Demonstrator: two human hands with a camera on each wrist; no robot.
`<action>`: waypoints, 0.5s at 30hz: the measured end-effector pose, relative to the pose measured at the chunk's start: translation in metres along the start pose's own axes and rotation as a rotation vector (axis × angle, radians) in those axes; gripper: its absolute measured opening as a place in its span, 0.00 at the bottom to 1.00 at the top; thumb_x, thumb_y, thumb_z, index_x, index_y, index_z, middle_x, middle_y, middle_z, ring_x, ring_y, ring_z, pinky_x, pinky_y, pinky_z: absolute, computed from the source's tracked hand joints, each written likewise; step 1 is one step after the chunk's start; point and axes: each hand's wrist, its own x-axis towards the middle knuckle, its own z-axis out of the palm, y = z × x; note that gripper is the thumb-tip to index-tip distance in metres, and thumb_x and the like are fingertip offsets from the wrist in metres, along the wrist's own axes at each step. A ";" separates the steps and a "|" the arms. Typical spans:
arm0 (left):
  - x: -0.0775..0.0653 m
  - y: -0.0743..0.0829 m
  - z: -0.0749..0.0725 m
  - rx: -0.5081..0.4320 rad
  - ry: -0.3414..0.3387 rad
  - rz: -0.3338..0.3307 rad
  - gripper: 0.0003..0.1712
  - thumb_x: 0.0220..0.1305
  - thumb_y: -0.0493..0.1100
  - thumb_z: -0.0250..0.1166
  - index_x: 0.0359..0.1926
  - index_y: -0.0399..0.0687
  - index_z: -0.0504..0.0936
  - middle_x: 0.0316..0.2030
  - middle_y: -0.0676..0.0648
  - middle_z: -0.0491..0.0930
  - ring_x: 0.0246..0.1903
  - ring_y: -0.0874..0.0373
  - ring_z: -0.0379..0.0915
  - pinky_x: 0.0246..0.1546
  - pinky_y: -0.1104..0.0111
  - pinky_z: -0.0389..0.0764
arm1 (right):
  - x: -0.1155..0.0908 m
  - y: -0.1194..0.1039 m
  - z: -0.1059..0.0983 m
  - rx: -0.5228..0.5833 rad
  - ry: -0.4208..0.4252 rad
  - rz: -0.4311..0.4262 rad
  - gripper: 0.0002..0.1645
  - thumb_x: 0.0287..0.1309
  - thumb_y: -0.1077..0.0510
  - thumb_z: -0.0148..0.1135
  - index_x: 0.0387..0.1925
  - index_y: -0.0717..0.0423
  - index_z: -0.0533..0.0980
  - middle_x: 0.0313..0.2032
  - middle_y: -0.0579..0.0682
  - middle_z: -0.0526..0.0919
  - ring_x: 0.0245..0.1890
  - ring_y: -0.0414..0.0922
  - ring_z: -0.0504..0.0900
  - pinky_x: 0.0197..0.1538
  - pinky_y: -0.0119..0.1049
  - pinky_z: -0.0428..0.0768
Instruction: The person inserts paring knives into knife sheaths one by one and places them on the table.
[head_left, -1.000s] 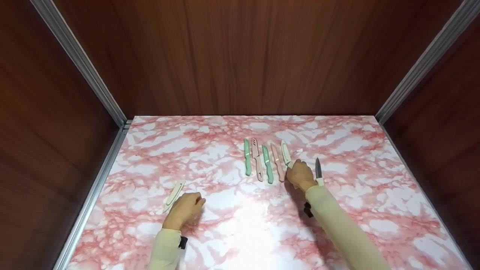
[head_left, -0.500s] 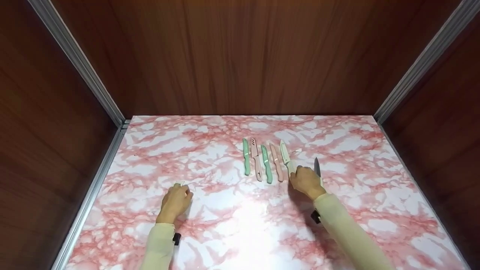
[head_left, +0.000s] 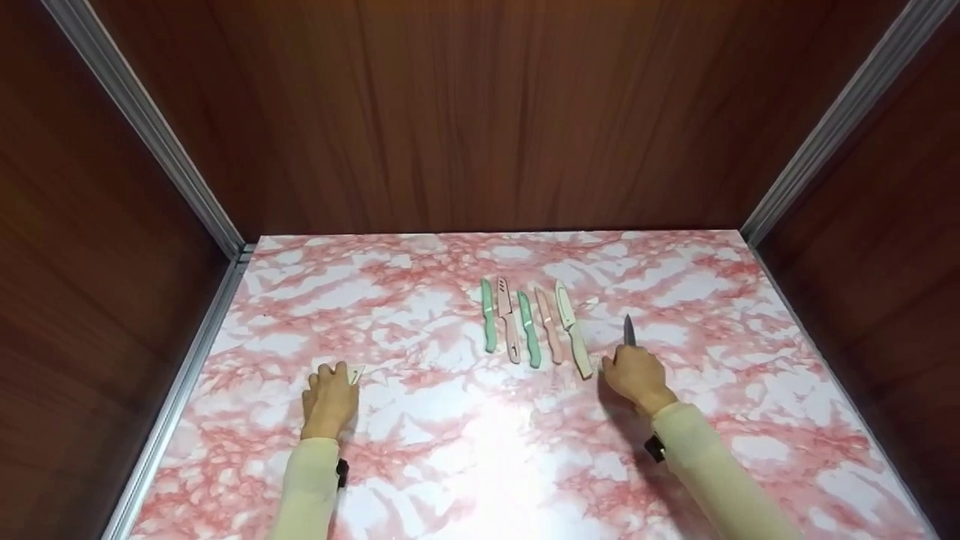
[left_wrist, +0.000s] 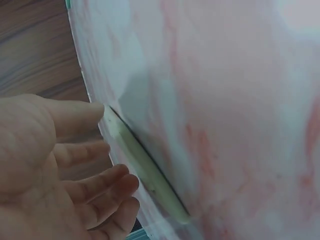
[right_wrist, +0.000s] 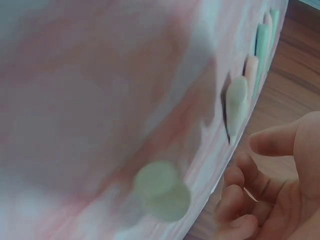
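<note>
In the head view, my left hand [head_left: 328, 397] lies over a cream blade sheath [head_left: 355, 373], mostly covered by it. The left wrist view has that sheath [left_wrist: 147, 167] on the tabletop beside my loosely bent fingers, the thumb tip near one end; contact is unclear. On the other side, my right hand [head_left: 636, 375] is above a bare knife, whose dark blade [head_left: 628, 331] points away past my fingers. Its cream handle [right_wrist: 162, 190] shows in the right wrist view, apart from my loosely curled fingers. Left of this hand lies a sheathed cream knife [head_left: 576, 337].
Beside the cream knife, a row of sheathed knives lies roughly parallel: a pink one [head_left: 549, 327], a green one [head_left: 529, 330], a pink one with slots [head_left: 509, 319] and another green one [head_left: 489, 315]. Brown wood-grain panels [head_left: 480, 120] enclose the marbled red-and-white table [head_left: 450, 487].
My right hand has left the sheathed cream knife's handle and moved right, over the bare knife. My left hand has shifted left, from beside the sheath to over it.
</note>
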 end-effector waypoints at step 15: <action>0.000 -0.002 -0.001 0.029 0.015 -0.030 0.22 0.63 0.39 0.60 0.53 0.28 0.71 0.43 0.30 0.71 0.45 0.34 0.68 0.42 0.44 0.69 | -0.010 0.021 -0.005 0.018 -0.024 0.058 0.21 0.61 0.51 0.52 0.16 0.56 0.71 0.20 0.57 0.77 0.21 0.54 0.78 0.26 0.51 0.74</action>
